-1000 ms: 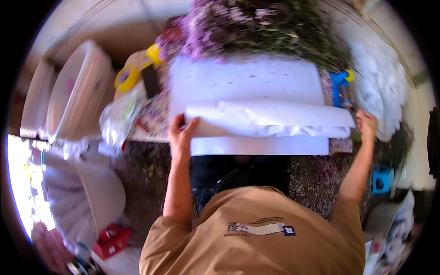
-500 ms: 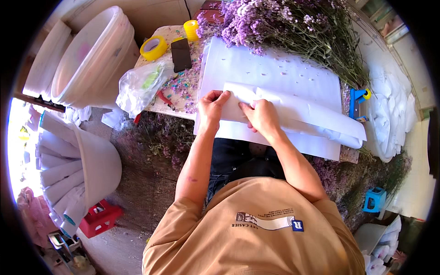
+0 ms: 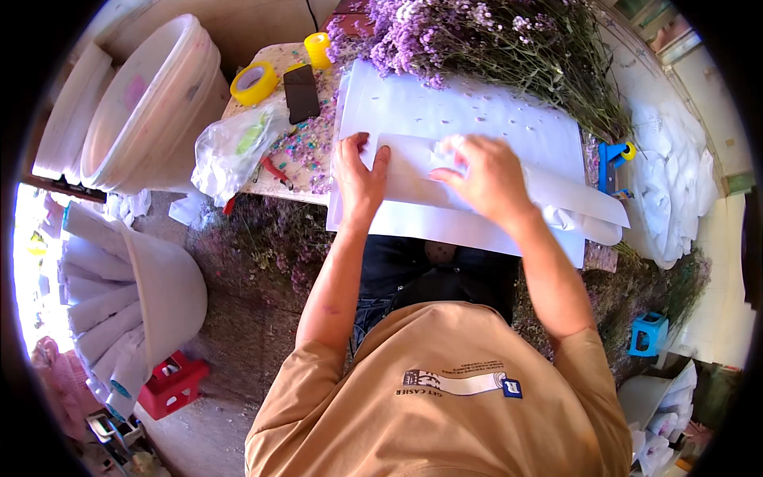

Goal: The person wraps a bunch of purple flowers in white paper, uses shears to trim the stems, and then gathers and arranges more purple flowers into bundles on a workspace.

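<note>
The white paper sheet [image 3: 477,127] lies flat on the table [image 3: 298,151], and its near edge hangs a little over the table's front edge, toward my lap. On it lies a second, partly rolled sheet [image 3: 572,199], running from the middle out to the right. My left hand [image 3: 359,176] presses flat on the left end of that roll, fingers spread, holding nothing. My right hand [image 3: 483,176] is cupped over the roll's upper edge, its fingers pinching a crumpled bit of white; it is blurred. The two hands are near each other, not touching. Beyond the paper's far edge lie purple flowers [image 3: 477,36]. Left of the paper sit a phone [image 3: 301,91], yellow tape [image 3: 253,83] and a plastic bag [image 3: 234,147]. A blue tool [image 3: 613,159] marks the right edge.
</note>
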{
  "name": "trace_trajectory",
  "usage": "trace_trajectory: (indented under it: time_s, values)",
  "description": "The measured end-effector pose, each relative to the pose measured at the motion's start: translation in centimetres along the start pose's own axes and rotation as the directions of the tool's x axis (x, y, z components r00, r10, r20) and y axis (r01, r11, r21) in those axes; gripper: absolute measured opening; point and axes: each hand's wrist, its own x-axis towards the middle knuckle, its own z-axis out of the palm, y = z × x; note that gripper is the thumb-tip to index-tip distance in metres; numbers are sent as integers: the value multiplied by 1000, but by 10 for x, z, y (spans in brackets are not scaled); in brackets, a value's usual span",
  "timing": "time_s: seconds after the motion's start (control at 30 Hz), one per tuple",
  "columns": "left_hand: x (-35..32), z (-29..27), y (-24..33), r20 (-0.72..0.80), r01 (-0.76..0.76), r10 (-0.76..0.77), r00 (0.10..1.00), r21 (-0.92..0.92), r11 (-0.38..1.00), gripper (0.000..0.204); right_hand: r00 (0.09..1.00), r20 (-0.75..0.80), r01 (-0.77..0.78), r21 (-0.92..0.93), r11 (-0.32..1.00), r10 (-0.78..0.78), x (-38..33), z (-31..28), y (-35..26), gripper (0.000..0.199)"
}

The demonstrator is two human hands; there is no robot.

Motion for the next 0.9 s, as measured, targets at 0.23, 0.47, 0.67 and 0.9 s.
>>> trace_trajectory:
  time_s: [0.23,0.47,0.67,0.9]
  values:
    - [-16,43,65,660,-712,457,596,173,680,71,700,697,-220,2,976,157,-11,-38,134,114]
    - [46,167,133,990,-419,-18,-138,-42,907,79,645,757,-291,116,950,106,-37,-33,193,118]
    - [87,154,132,997,-538,-48,-55,11,843,79,819,564,-142,24,990,103,-31,-55,175,92]
    - [115,144,114,985,-601,-155,69,166,782,87,725,622,-296,-107,949,296,-77,-84,237,74]
